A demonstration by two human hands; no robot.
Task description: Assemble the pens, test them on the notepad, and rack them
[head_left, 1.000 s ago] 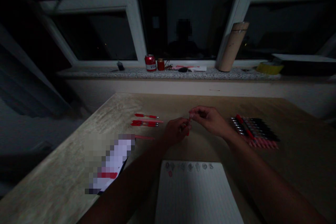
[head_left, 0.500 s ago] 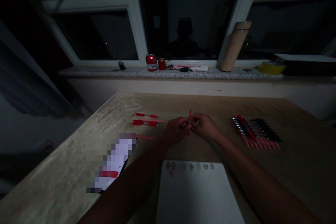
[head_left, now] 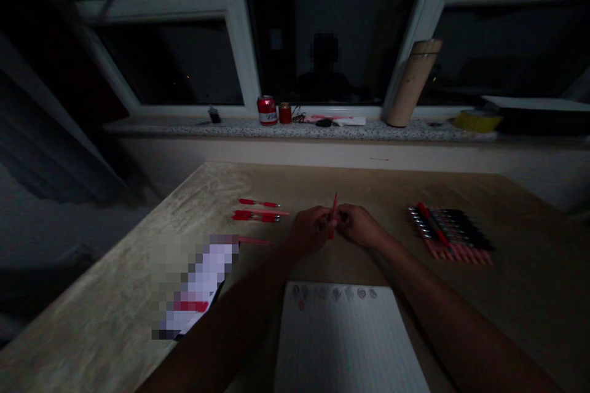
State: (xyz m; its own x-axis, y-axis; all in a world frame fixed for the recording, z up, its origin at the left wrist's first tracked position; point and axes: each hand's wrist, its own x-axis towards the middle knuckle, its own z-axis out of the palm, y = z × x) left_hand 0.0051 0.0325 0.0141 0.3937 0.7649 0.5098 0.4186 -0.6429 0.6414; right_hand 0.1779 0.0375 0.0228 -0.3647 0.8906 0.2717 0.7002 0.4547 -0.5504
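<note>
A slim red pen (head_left: pixel 334 212) stands nearly upright over the table, pinched between my two hands. My left hand (head_left: pixel 311 227) is closed around its lower part, and the fingers of my right hand (head_left: pixel 359 224) are closed against its right side. Their fingertips are dark, so the exact grip is hard to see. Just in front of my wrists lies a lined notepad (head_left: pixel 348 338) with a row of dark scribbles and one red mark near its top. Several red pens (head_left: pixel 255 217) rest left of my left hand. To the right lie rows of black and red pens (head_left: pixel 449 233).
A phone-like object (head_left: pixel 203 285), blurred out, lies on the left of the table (head_left: pixel 115 295). On the windowsill (head_left: pixel 239 129) stand a red can (head_left: pixel 267 110), a small red jar (head_left: pixel 285 113), a tan flask (head_left: pixel 413 83) and a yellow tape roll (head_left: pixel 478 121).
My hands and the red pen stay in almost the same place. The right hand has shifted very slightly down, still against the pen.
</note>
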